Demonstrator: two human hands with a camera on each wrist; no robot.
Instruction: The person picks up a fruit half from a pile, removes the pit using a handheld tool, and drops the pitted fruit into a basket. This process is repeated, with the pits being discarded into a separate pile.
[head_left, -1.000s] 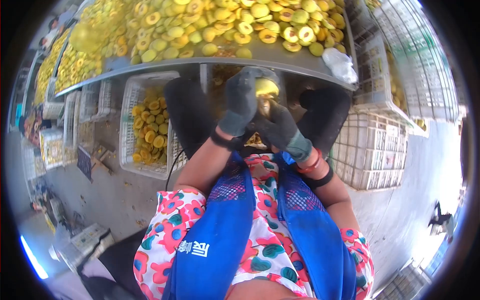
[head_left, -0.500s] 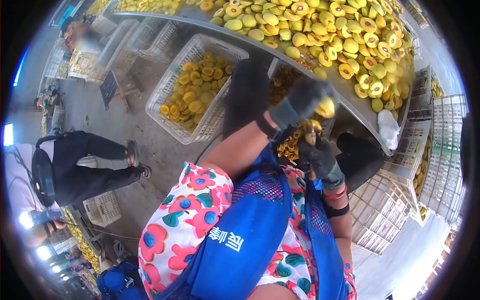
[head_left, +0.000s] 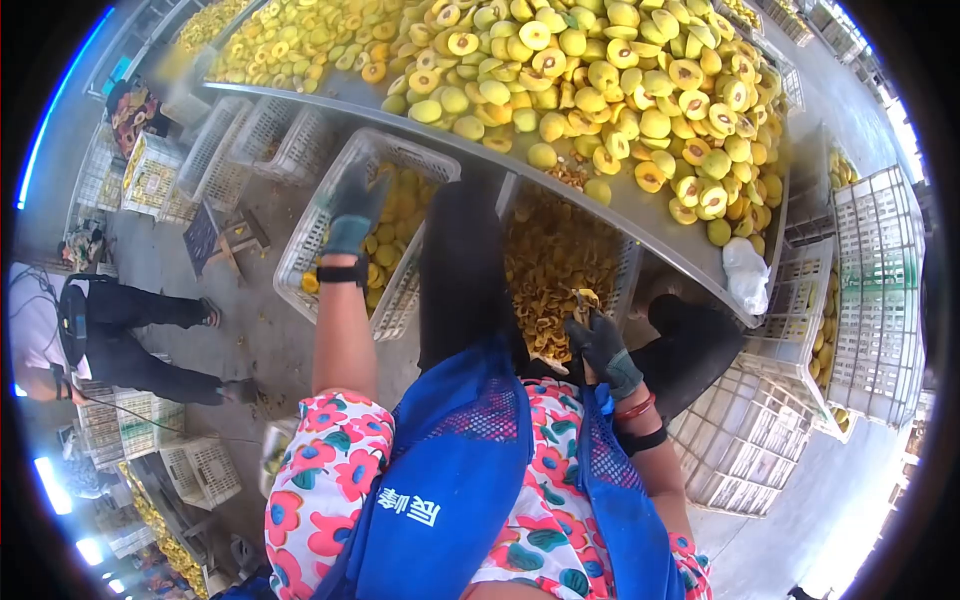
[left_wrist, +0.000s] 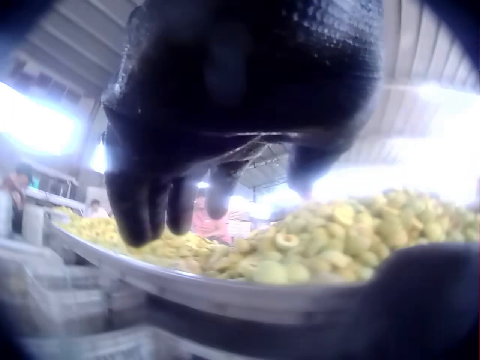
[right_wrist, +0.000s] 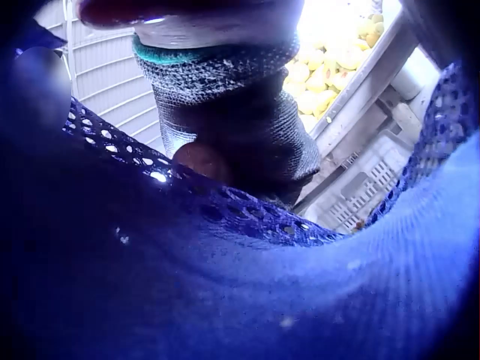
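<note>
My gloved left hand [head_left: 355, 208] is over the white crate [head_left: 300, 300] of halved yellow peaches [head_left: 408, 205]. In the left wrist view its fingers [left_wrist: 133, 202] hang apart, with no fruit seen between them. My gloved right hand [head_left: 603, 352] grips a pitting tool near my lap, over the bin of brown-yellow scraps [head_left: 560, 255]. A bit of yellow flesh [head_left: 586, 297] shows at the tool's tip. In the right wrist view the round end of its wooden handle [right_wrist: 201, 161] pokes out of the dark glove; blue vest mesh hides the fingers there.
A metal table [head_left: 640, 215] heaped with cut peaches [head_left: 640, 90] spans the front. On its right corner lies a white plastic bag [head_left: 746, 275]. Stacked crates [head_left: 745, 430] stand on the right. At the left, a person in dark trousers [head_left: 150, 340] stands near more crates.
My left hand has gone from beside the right hand, where it held a peach half, leftward to the crate. The right hand keeps the tool over the scraps. The head view has turned.
</note>
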